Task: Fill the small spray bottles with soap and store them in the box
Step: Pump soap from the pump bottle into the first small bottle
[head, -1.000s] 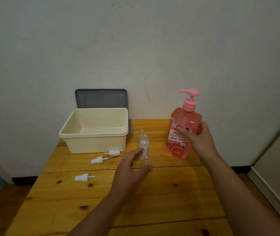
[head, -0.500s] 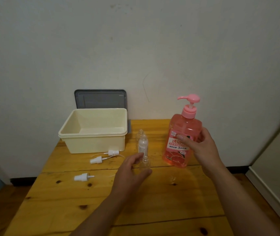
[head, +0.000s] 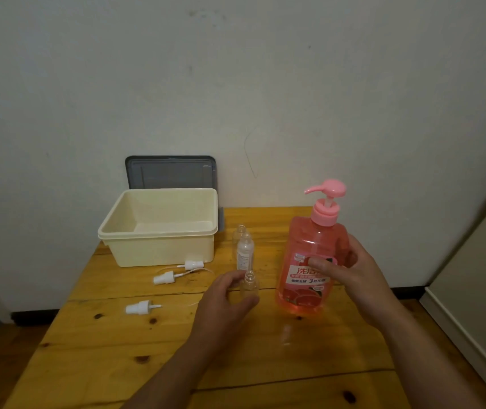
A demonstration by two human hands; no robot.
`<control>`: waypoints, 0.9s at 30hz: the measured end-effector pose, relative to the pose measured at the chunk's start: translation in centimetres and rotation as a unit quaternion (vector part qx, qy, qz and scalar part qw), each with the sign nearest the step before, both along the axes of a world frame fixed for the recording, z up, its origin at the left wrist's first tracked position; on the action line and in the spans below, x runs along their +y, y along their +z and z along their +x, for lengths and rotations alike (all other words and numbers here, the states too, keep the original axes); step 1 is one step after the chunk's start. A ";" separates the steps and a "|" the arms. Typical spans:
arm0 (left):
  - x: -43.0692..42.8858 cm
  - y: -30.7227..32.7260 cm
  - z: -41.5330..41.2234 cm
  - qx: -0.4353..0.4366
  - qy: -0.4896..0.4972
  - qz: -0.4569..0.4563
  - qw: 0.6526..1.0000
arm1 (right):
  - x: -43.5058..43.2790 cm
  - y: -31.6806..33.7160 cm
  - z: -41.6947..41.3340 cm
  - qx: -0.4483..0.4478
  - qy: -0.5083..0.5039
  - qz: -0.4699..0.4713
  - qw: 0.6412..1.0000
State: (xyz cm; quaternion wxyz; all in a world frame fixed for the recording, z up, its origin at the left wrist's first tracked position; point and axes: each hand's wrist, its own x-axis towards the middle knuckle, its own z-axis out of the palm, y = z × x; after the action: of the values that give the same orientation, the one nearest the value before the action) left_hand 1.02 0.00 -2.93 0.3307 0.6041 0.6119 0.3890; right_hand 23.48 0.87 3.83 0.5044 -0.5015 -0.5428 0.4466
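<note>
Small spray bottle (head: pixel 249 287), clear and with no head on its narrow neck, is upright near the middle of the tabletop (head: pixel 117 349), just left of the soap bottle (head: pixel 309 246). The left hand (head: pixel 227 299) has thumb and fingers curled round its lower body. I judge it very light and easy to tip, with thin walls that give a little under pressure. A soft hold low on the body is therefore right, with the neck left free for filling.

The right hand (head: pixel 354 276) grips the soap bottle at its label, thumb in front and fingers wrapped behind. This bottle is smooth pink see-through plastic, wide in the body and almost full, so it should be heavy. The pink pump (head: pixel 327 191) on top points left. A grip at mid-body looks secure, but soap on the surface would make it slippery. I cannot tell if its base touches the wood.

2 more small bottles (head: pixel 245 250) stand just behind the held one, also open. 3 white spray heads (head: pixel 163 278) with thin tubes lie to their left, near the cream box (head: pixel 159 250), which is stiff plastic with a thick rim. A grey lid (head: pixel 171 172) leans on the wall behind it.
</note>
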 end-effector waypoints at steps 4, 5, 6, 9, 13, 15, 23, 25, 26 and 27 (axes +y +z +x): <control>0.1 -0.1 0.0 0.000 -0.002 -0.003 1.000 | -0.7 0.0 0.0 -0.007 0.016 -0.002 1.000; 0.1 -0.2 0.0 0.001 -0.004 -0.004 1.000 | -0.8 0.0 0.1 -0.008 0.021 -0.001 1.000; 0.2 -0.3 0.0 0.000 -0.003 -0.004 1.000 | -0.9 0.0 0.1 -0.009 0.024 -0.002 1.000; 0.2 -0.3 -0.2 -0.001 -0.001 -0.005 1.000 | -1.1 0.1 0.0 -0.009 0.034 -0.001 0.999; 0.2 -0.3 -0.2 -0.008 -0.003 0.000 1.000 | -1.3 0.3 0.0 -0.017 0.050 0.004 0.999; 0.1 -0.2 -0.2 -0.016 0.000 0.003 1.000 | -1.3 0.5 0.0 -0.019 0.061 0.004 0.998; -0.4 3.7 0.1 -0.119 -0.002 0.056 0.991 | -1.7 2.6 0.1 -0.059 0.034 0.030 0.997; -0.6 5.1 0.4 -0.145 -0.014 0.073 0.987 | -1.4 3.8 -0.2 -0.067 -0.008 0.053 0.996; -0.7 5.7 0.6 -0.157 -0.018 0.082 0.984 | -1.1 4.4 -0.4 -0.057 -0.028 0.059 0.996; -0.8 6.2 0.9 -0.170 -0.023 0.090 0.981 | -0.8 5.0 -0.6 -0.045 -0.042 0.064 0.996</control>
State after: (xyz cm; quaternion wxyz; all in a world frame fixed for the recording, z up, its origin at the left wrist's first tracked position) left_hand 1.90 -0.80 3.30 0.3829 0.5705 0.4952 0.5317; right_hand 22.85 0.06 8.83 0.5289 -0.5101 -0.5708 0.3665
